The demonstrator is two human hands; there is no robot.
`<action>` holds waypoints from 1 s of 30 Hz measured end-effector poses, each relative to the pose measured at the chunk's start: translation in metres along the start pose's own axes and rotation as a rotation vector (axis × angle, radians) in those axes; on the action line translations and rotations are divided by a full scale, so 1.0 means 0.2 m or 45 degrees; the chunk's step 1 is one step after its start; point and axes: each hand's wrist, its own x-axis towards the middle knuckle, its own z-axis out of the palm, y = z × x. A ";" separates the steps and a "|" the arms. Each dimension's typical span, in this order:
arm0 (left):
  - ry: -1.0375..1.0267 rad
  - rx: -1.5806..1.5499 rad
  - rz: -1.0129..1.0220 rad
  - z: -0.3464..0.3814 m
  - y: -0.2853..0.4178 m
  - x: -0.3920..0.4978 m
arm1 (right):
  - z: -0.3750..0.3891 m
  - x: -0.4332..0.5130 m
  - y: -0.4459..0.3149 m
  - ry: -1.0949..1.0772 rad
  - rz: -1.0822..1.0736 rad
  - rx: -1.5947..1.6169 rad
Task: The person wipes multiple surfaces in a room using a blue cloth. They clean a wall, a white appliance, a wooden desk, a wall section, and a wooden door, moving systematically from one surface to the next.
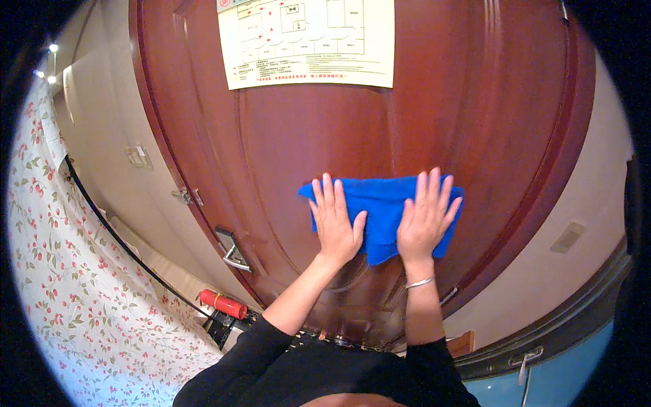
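Note:
A blue cloth lies spread against a dark red panelled door. Both palms hold it there, pressed flat with the fingers pointing up. My left hand covers the cloth's left part, its thumb out to the side. On the right part rests my right hand, fingers spread, with a silver bangle at the wrist. Between the hands the cloth is creased, and its lower edge hangs in a loose fold. Above it, a yellow sheet with a floor plan and writing is fixed to the door.
Left of my hands are a metal door handle and a latch. A wall switch sits beyond the frame. A floral curtain hangs at left, near a red cylinder. At right are a wall plate and a dark-framed blue panel.

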 end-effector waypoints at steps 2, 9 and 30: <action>0.023 -0.049 0.109 0.00 0.11 0.11 | -0.08 0.12 0.08 0.137 -0.001 -0.088; -0.056 -0.084 0.361 0.19 0.49 0.17 | -0.16 0.04 0.36 0.275 0.068 -0.211; -0.194 0.072 0.614 0.30 0.24 -0.33 | -0.10 -0.72 0.47 -0.052 0.099 -0.033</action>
